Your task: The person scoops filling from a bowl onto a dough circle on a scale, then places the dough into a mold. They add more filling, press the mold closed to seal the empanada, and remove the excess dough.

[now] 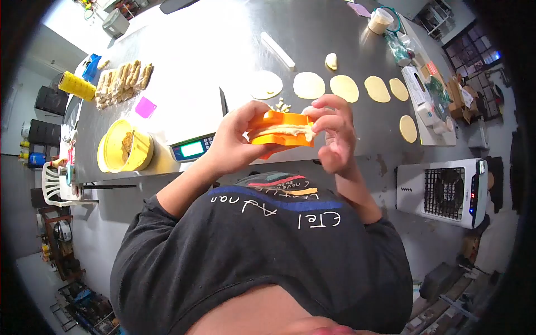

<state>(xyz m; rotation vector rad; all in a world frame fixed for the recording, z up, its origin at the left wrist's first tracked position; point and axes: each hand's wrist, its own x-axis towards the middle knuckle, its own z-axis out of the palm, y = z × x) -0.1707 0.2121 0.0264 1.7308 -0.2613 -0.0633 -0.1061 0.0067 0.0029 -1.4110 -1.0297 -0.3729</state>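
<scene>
My left hand [235, 140] is closed around an orange dough press [279, 118], held up in front of my chest near the table edge. The press is folded nearly together, and a pale strip of dough [282, 130] bulges out between its two halves. At the right end of the press, my right hand [338, 133] has its fingers curled against the dough's edge, thumb lower down and apart. Behind my hands, small dough scraps [282, 106] lie on the steel table. Several flat dough rounds [309, 85] are laid in a row beyond and to the right.
A yellow bowl of filling [146, 159] stands at left beside a digital scale [192, 149]. Farther back are a bag of finger-shaped pieces [124, 82], a purple card [146, 107], a white rolling pin [277, 50] and a dough lump [331, 61]. An air cooler [441, 192] stands right.
</scene>
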